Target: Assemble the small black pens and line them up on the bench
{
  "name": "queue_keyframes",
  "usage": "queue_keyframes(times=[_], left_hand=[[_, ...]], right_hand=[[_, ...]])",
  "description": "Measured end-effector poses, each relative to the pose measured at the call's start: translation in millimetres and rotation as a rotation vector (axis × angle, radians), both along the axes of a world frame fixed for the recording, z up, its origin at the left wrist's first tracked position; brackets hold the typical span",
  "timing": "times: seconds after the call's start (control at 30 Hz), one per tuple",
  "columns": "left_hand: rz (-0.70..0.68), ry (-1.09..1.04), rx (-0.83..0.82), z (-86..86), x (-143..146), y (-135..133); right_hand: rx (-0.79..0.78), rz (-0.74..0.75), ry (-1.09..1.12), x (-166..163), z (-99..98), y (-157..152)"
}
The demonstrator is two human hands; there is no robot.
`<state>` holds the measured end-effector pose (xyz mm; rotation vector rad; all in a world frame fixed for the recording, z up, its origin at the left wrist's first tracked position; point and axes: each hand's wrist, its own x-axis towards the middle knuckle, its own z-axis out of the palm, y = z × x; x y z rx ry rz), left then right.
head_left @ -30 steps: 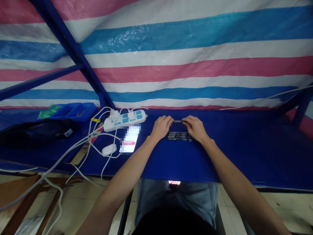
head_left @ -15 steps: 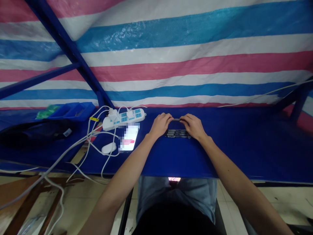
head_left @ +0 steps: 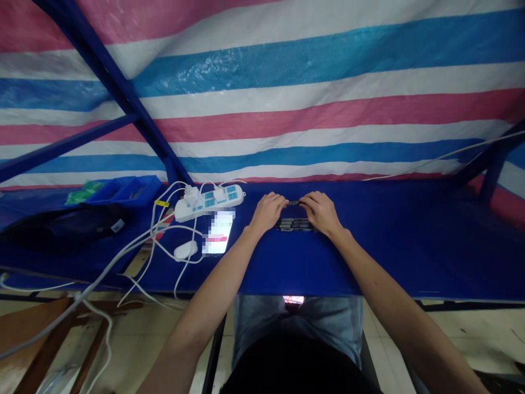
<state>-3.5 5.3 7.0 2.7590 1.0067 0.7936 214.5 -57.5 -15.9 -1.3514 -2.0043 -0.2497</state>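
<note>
My left hand [head_left: 267, 211] and my right hand [head_left: 322, 211] are both closed, pinching the two ends of a thin dark pen-like stick [head_left: 293, 203] held level just above the blue table [head_left: 402, 241]. Right below the hands, several more dark sticks [head_left: 296, 225] lie side by side in a flat row on the table. Both forearms reach forward from the bottom of the view.
A white power strip [head_left: 209, 201] with plugs and white cables [head_left: 135, 241] lies left of my hands, with a lit phone [head_left: 218, 235] and a white adapter [head_left: 183, 250] beside it. A blue bin [head_left: 123, 189] and a dark bag [head_left: 57, 227] sit far left. A striped tarp [head_left: 311, 98] hangs behind.
</note>
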Motion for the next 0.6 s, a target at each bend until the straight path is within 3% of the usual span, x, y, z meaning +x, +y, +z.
queue_keyframes(times=[0.3,0.6], left_hand=[[0.007,0.052,0.007,1.6,2,-1],[0.005,-0.045,0.024,1.9,1,2]], right_hand=[[-0.038,0.043,-0.013,2,1.9,0],[0.034,-0.049,0.074,27,4.0,0]])
